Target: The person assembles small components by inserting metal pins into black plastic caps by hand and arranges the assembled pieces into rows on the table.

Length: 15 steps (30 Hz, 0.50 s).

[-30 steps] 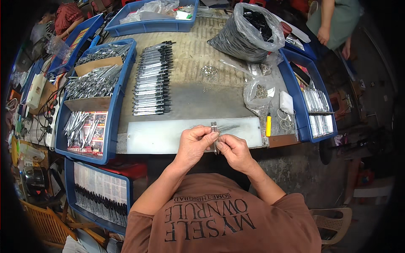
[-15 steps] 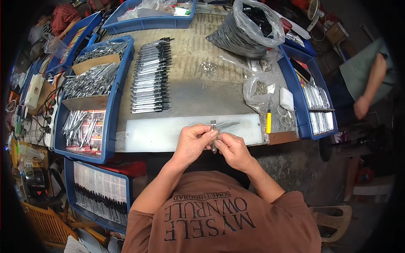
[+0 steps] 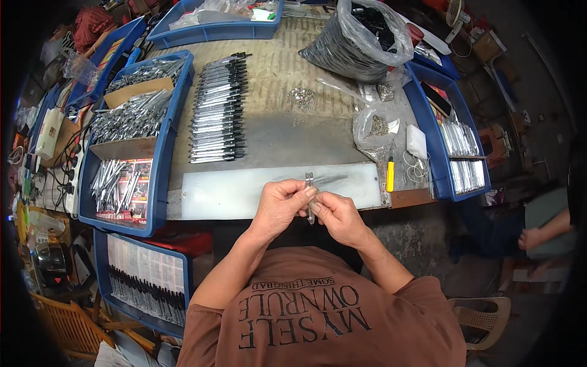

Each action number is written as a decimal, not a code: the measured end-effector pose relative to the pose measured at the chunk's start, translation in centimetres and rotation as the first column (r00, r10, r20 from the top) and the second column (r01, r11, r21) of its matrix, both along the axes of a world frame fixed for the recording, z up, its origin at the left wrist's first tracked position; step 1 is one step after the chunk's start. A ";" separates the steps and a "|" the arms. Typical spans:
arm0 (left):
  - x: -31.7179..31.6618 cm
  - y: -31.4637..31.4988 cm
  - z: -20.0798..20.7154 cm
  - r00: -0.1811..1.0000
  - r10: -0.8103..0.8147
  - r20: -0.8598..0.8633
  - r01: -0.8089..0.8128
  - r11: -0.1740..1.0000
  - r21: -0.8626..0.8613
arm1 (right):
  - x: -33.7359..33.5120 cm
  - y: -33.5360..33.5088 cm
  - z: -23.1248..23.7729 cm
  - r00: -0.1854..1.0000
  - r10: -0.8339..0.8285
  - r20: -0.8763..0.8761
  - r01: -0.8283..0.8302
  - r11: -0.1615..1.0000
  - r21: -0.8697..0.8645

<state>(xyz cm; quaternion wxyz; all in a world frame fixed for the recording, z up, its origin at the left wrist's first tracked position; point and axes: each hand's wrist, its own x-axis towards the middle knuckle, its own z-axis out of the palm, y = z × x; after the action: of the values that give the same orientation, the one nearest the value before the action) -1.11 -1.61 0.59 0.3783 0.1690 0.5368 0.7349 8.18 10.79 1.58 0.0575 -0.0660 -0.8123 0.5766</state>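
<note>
Over the front edge of a long white board (image 3: 244,189), my left hand (image 3: 278,205) and my right hand (image 3: 338,215) meet at the fingertips. Both are closed in a pinch on a slim silver pen (image 3: 309,178), held lengthwise away from me. Its far end looks double, so there may be two side by side; my fingers cover the middle. A neat row of silver pens with dark ends (image 3: 217,116) lies beyond the board, to the left.
At left, a blue tray (image 3: 160,165) holds many silver pen parts; a lower tray (image 3: 188,269) holds black-topped pens. To the right are a yellow-handled tool (image 3: 390,177), bags of small metal parts (image 3: 373,129) and another blue tray (image 3: 463,197). A large plastic bag (image 3: 330,55) stands behind.
My hands and the pen stay almost in place. At the right, another person in a grey-green garment has moved lower and toward the picture's edge.
</note>
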 end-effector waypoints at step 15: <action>-0.7 -0.6 0.3 0.987 -0.030 -0.157 0.018 0.997 -0.073 | -0.2 1.7 0.2 0.990 0.070 -0.122 -0.045 0.978 0.202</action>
<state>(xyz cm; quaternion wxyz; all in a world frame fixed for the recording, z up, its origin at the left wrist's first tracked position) -1.80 -2.19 0.93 0.3491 0.2196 0.5890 0.6949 7.99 12.52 1.75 0.0994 0.0010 -0.8620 0.4970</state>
